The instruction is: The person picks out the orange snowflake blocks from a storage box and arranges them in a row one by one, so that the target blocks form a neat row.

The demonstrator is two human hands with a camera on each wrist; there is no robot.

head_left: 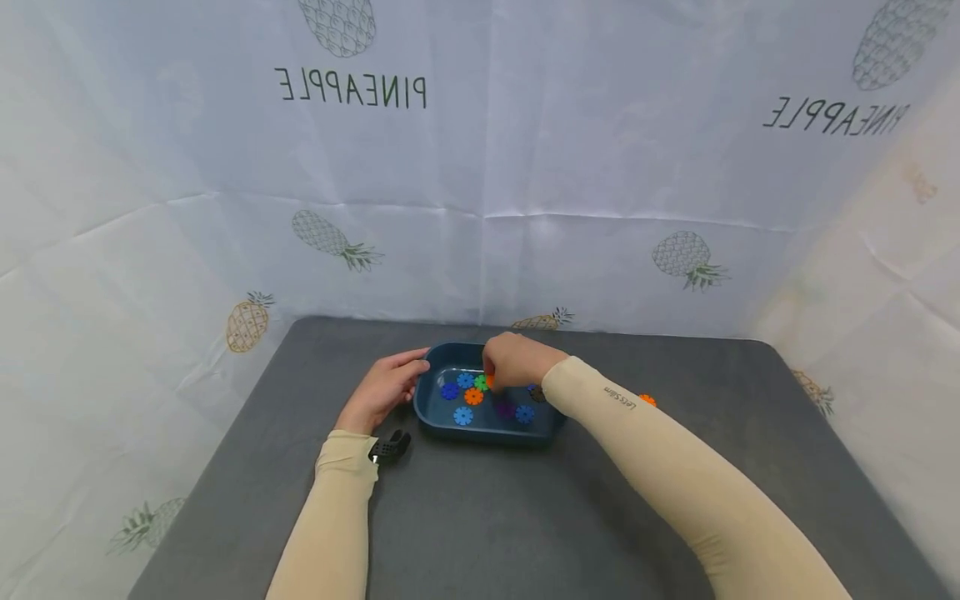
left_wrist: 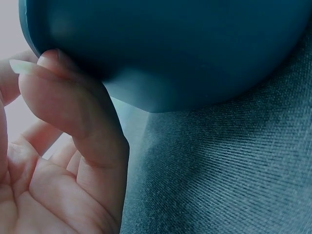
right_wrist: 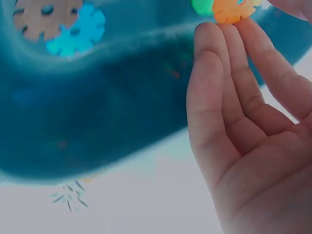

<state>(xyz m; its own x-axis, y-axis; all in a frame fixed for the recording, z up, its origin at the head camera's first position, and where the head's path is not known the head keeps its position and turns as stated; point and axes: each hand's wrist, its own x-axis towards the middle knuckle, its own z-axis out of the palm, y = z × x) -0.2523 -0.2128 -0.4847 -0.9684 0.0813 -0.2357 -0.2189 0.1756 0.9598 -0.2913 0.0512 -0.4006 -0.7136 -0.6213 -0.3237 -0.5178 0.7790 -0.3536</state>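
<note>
A dark blue tray sits on the table with several notched plastic discs in it, among them a light blue disc, an orange disc and a dark blue disc. My left hand grips the tray's left end, its fingertips against the wall in the left wrist view. Over the tray's inside, my right hand pinches another orange disc between thumb and fingers. A green disc lies close beside it. Part of the tray's right side is hidden behind the right wrist.
Right of the tray, an orange disc lies on the grey table, partly behind the right sleeve. A black strap shows at the left wrist. White pineapple-print cloth hangs behind the table and at both sides.
</note>
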